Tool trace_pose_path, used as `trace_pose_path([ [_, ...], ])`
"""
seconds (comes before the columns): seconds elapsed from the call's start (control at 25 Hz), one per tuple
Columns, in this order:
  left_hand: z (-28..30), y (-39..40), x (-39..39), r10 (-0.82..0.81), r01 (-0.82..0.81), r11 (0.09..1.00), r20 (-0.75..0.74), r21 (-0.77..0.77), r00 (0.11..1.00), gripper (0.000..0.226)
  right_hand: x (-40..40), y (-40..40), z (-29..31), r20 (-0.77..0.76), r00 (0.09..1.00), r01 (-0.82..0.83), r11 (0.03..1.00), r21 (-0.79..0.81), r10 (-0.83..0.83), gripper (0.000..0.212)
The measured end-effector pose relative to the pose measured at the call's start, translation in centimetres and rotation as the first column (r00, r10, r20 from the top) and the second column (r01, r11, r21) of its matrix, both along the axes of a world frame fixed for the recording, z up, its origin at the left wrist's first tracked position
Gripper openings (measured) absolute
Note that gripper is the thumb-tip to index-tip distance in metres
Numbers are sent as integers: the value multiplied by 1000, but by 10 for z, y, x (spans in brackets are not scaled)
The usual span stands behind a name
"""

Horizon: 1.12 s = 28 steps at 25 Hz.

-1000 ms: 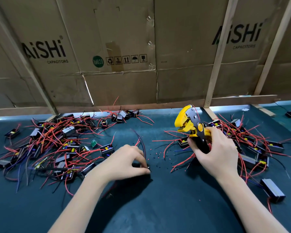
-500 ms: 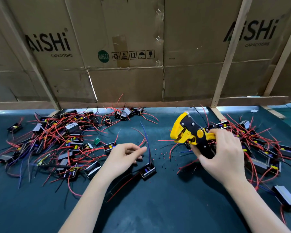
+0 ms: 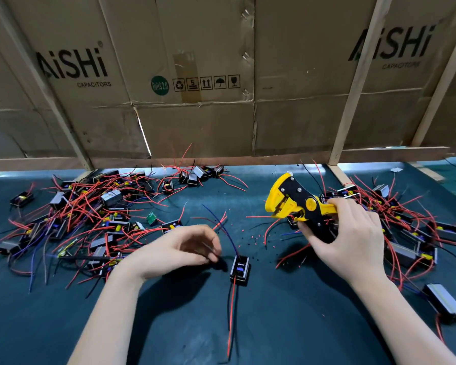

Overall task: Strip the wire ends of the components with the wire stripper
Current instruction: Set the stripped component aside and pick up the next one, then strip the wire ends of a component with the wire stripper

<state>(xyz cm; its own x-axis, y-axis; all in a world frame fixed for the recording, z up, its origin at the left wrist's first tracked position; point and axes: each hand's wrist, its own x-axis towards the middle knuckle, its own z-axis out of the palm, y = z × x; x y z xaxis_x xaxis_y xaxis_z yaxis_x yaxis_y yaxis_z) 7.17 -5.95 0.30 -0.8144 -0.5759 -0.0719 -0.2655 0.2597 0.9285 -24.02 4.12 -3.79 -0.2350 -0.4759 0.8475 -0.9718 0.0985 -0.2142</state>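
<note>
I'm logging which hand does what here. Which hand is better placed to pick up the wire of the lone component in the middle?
Probably the left hand: it hovers empty beside the component and its blue wire, while the right hand already grips the wire stripper.

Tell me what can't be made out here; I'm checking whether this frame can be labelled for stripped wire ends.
Head view, the only one:
- Left hand: curled fingers hide whether it pinches a wire.
- Wire stripper: the right hand covers its handles.
- Component: its wire tips are too small to judge as stripped.
- Piles of components: tangled wires hide the count.
</note>
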Motion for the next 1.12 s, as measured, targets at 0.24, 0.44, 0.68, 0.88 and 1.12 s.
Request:
trace_pose_path([
  [0.24,-2,20,-22,-248,288,887,153,-361,957,46,1,2,-4,10,1000,16,1000,24,-16,55],
  [0.44,-12,21,-51,270,96,584,305,-806,913,24,-3,4,-1,16,999,29,999,23,-30,54],
  [0.68,-21,31,-69,592,-33,454,274,-890,758,43,-1,3,-4,3,999,36,999,37,-36,55],
  [0.88,-34,36,-85,352,-126,463,52,-877,935,69,-3,3,-3,27,998,54,997,52,-55,56],
  [1.12,-38,29,-82,251,-253,758,-90,-602,964,8,0,2,-3,17,998,61,996,60,-62,55],
])
